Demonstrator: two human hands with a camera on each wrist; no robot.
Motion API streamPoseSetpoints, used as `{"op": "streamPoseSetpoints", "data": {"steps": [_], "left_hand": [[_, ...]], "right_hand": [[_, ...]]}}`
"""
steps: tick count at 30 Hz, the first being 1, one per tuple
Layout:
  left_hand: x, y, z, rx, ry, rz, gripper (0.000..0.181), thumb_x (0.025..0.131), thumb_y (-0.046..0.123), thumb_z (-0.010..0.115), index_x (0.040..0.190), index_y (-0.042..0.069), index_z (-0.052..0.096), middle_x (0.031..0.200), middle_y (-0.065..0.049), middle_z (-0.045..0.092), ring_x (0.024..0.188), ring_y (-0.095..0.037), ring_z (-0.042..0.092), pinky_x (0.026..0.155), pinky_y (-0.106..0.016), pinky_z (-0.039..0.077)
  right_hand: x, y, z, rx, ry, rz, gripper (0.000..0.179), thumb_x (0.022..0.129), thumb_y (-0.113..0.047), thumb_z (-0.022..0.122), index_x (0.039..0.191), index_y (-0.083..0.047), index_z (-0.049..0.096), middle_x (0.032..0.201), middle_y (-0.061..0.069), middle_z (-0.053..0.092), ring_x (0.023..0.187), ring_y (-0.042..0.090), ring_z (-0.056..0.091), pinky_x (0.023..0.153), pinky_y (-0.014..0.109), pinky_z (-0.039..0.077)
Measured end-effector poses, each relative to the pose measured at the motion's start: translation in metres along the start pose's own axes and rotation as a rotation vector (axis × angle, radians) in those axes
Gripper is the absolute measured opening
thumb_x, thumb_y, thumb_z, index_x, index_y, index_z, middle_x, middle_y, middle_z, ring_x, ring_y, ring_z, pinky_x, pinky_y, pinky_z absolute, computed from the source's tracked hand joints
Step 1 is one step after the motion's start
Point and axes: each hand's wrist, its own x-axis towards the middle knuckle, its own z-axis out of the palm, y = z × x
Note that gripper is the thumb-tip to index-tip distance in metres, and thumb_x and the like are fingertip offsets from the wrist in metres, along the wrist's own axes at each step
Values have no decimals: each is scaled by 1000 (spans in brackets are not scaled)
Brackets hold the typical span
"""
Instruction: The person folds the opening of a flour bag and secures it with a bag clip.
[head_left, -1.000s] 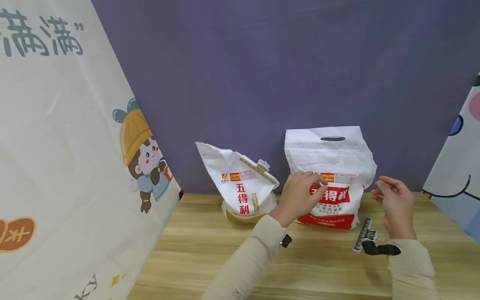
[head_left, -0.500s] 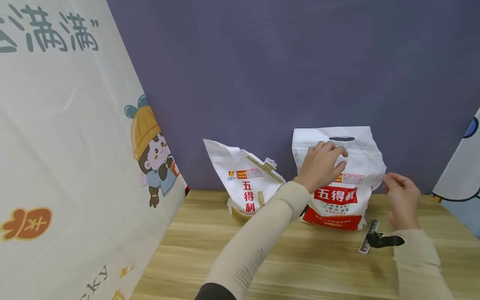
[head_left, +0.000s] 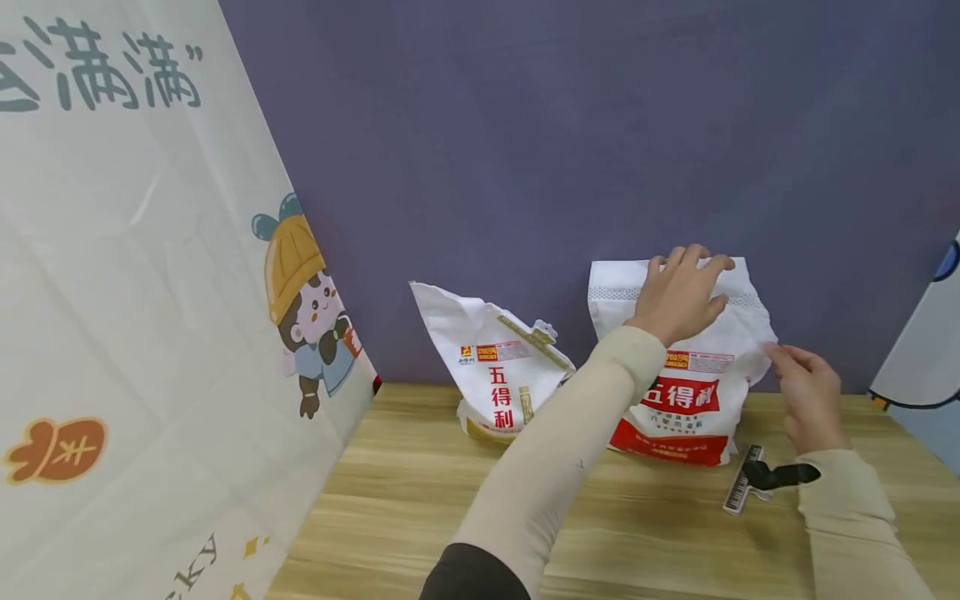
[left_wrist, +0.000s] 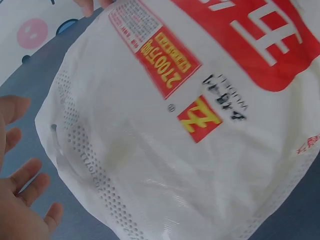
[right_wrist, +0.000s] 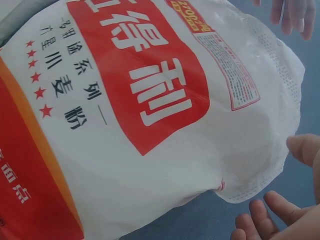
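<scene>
A white flour bag [head_left: 682, 425] with red print and a cut-out handle stands upright on the table. My left hand [head_left: 681, 298] is raised at its top with spread fingers, covering the handle slot from the head view. In the left wrist view the left fingers [left_wrist: 27, 175] are apart from the bag's perforated top strip. My right hand [head_left: 813, 402] is at the bag's right edge. The right wrist view shows its thumb [right_wrist: 302, 149] at the edge and the other fingers bent below, with a gap between. A bag clip [head_left: 742, 482] with a piano-key pattern lies nearby.
To the left stands a second white flour bag [head_left: 487, 367], its top folded over at a slant with a gold clip [head_left: 536, 337] across it. A dark curtain [head_left: 480, 167] hangs behind the wooden table [head_left: 405, 467]; a printed white sheet [head_left: 150, 275] is on the left.
My left hand has moved up and right, from in front of the bag's print to its top. The right hand has come closer to the bag's right edge. The camera view has shifted slightly.
</scene>
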Motion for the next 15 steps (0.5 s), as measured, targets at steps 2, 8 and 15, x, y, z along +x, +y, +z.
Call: {"op": "streamPoseSetpoints", "data": {"steps": [2, 8, 15], "left_hand": [[6, 0, -1, 5, -16, -2, 50, 101, 57, 53, 149, 51, 41, 156, 20, 41, 144, -1, 35, 115, -29, 29], [17, -2, -1, -18, -68, -24, 61, 99, 60, 54, 155, 50, 31, 162, 21, 32, 150, 0, 28, 118, -29, 26], [17, -5, 7, -47, -116, -32, 68, 97, 63, 56, 157, 50, 25, 163, 22, 31, 152, 2, 26, 120, -28, 23]], "right_hand": [[1, 0, 0, 3, -15, -1, 30, 90, -39, 78, 108, -29, 56, 104, -15, 50, 93, 2, 47, 80, 14, 37], [5, -1, 0, -33, -39, 32, 31, 89, -46, 77, 107, -32, 56, 105, -17, 49, 95, 2, 45, 85, 17, 33], [7, 2, 1, 24, -117, 54, 22, 91, -42, 76, 103, -30, 62, 102, -19, 54, 96, 1, 48, 86, 16, 38]]}}
